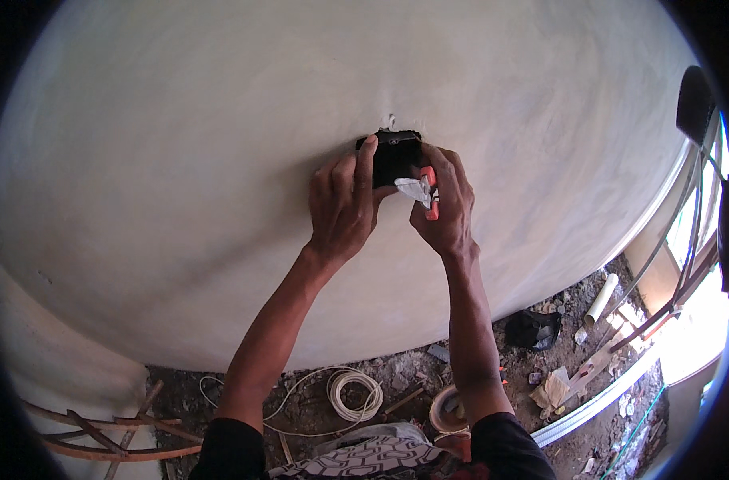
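Observation:
A black electrical wall box (pixel 395 160) sits at a dark-edged opening in the pale plastered wall (pixel 180 144). My left hand (pixel 344 192) grips its left side, with a finger laid along the front near the top edge. On the box's right side rests my right hand (pixel 451 196), fingers bent against it. Tucked in that same palm is a hand tool with red-orange handles (pixel 433 210); its kind is partly hidden by my fingers. A crumpled whitish piece (pixel 415 190) shows beside the handles. Just above the box a small light wire end or chip (pixel 392 121) stands out from the wall.
Below, the littered dirt floor holds a coil of white cable (pixel 355 394), a roll of tape or round container (pixel 448 410), a black bag (pixel 534 330), and a white pipe (pixel 602 298). A curved wooden frame (pixel 112 452) lies lower left. Dark cables (pixel 684 232) hang by the bright opening at right.

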Demonstrator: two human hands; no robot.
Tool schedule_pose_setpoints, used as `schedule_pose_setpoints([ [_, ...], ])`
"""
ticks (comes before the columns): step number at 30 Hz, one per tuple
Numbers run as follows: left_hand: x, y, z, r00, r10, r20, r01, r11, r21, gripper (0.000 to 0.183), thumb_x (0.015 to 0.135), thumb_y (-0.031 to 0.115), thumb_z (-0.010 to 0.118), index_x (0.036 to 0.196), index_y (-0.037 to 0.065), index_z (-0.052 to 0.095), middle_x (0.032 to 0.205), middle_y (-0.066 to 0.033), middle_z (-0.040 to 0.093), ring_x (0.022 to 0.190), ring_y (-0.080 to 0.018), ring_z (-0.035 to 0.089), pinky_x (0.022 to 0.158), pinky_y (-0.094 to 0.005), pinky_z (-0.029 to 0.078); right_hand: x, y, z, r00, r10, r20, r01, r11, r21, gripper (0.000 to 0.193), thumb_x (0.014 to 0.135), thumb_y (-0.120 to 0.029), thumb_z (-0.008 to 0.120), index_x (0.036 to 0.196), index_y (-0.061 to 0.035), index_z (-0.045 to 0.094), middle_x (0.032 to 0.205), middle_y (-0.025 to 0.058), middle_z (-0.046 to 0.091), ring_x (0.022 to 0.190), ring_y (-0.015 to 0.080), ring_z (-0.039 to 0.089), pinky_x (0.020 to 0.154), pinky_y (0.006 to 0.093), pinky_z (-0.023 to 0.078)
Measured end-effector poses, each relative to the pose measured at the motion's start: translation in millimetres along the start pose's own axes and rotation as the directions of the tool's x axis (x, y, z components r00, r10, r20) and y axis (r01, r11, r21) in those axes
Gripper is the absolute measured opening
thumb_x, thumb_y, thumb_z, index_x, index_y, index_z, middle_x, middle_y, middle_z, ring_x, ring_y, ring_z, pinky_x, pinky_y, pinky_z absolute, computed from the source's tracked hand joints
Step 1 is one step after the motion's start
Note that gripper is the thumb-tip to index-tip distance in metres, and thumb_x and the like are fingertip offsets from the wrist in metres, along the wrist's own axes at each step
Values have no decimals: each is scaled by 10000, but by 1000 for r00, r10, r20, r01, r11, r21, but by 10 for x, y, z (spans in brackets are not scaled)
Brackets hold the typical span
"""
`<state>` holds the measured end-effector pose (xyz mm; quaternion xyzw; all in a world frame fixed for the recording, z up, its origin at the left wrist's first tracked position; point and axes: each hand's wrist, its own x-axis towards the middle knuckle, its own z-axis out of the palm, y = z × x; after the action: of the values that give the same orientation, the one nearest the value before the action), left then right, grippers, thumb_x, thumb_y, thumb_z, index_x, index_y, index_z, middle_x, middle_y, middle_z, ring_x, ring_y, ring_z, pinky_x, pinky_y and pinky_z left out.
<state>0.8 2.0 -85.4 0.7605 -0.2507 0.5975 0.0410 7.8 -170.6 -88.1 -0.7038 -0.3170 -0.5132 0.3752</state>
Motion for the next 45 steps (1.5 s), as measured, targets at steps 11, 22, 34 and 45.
schedule_pose_setpoints([
  [11, -18, 18, -13, 998, -63, -9, 62, 995, -73, 593, 861, 117, 653, 1415, 44, 456, 1134, -82, 482, 1075, -240, 439, 936, -412, 319, -64, 6, 103, 999, 18, -31, -20, 998, -67, 830, 612, 76, 733, 1365, -57, 412, 1180, 185, 549, 976, 359, 630, 765, 421, 565],
  [22, -50, 106, -13, 995, -103, -8, 104, 994, 21, 672, 867, 150, 675, 1475, 69, 399, 1263, -90, 480, 1088, -239, 469, 935, -425, 337, -79, -51, 151, 995, 30, -97, -41, 993, -111, 882, 646, 54, 746, 1439, -85, 385, 1132, 171, 550, 933, 334, 634, 706, 411, 570],
  [34, -48, 133, 33, 984, -176, -24, 177, 984, 14, 722, 812, 103, 710, 1474, 162, 430, 1198, -53, 462, 1045, -284, 447, 839, -422, 385, 8, -95, 145, 997, 23, -74, -33, 991, -130, 833, 579, 121, 725, 1362, -79, 522, 1102, 130, 568, 916, 294, 627, 709, 384, 559],
  [45, -86, 66, 20, 983, -175, -51, 177, 984, 37, 753, 805, 78, 710, 1473, 291, 437, 1210, -46, 421, 1066, -285, 390, 882, -462, 328, -94, -9, 247, 990, -62, -127, 41, 986, -164, 835, 641, 39, 763, 1415, -77, 470, 1078, 146, 551, 886, 285, 626, 681, 385, 561],
])
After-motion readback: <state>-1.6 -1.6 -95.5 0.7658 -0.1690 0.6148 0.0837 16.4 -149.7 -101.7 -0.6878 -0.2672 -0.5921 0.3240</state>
